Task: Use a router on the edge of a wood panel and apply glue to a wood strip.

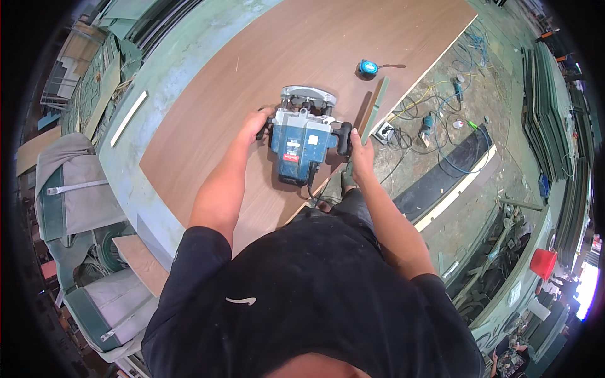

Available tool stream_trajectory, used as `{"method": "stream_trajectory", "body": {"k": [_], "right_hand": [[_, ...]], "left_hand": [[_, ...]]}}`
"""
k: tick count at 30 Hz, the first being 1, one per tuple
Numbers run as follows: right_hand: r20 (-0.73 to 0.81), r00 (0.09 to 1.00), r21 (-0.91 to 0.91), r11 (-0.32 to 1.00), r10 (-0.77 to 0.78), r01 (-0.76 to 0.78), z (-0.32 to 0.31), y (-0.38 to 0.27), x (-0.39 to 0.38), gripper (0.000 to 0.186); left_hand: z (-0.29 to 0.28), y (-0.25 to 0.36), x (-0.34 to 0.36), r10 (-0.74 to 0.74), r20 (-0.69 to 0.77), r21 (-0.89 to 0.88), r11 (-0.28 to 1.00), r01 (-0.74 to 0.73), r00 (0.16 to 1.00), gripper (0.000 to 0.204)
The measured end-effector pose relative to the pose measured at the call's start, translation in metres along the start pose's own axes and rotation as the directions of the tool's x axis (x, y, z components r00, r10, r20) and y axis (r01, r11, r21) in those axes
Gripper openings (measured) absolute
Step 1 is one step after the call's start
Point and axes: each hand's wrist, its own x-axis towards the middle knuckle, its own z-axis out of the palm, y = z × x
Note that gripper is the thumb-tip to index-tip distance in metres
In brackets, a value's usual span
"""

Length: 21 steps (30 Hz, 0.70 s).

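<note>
At twelve o'clock on the brown board [296,44], a blue plunge router [303,143] looks heavy and rigid, best held by its side handles [343,140], which left hand [256,124], nine o'clock, and right hand [362,154], three o'clock, grasp.

The router [304,142] is blue and silver with black handles [343,140], the board [208,132] brown, the tape measure [368,69] blue-and-black.

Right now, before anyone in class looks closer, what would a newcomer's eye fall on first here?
Probably the blue router, near the centre over the brown board, with the left hand and right hand at its side handles. Next, the blue tape measure on the board, beyond the router and to its right. The red container also stands out, at the far right.
</note>
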Motion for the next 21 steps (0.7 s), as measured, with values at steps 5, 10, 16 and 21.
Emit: {"method": "stream_trajectory", "body": {"k": [5,10,16,21], "right_hand": [[-0.091,0.945,-0.571,0.794,-0.315,0.21,-0.023,-0.006,0.026,0.049],[0.231,0.883,-0.881,0.298,-0.408,0.368,-0.019,-0.016,0.056,0.059],[0.288,0.921,-0.577,0.72,-0.261,0.385,0.003,0.003,0.021,0.055],[0.539,0.832,-0.363,0.927,0.131,0.089,0.026,0.033,0.01,0.05]], "left_hand": [[-0.014,-0.027,-0.012,-0.046,-0.145,-0.103,0.994,0.031,0.988,0.028],[-0.034,-0.06,-0.031,-0.109,-0.268,-0.238,0.97,0.044,0.957,0.026],[-0.034,-0.073,-0.033,-0.13,-0.297,-0.334,0.942,0.025,0.946,0.026],[-0.033,-0.07,-0.034,-0.154,-0.305,-0.302,0.951,0.058,0.94,0.025]]}}
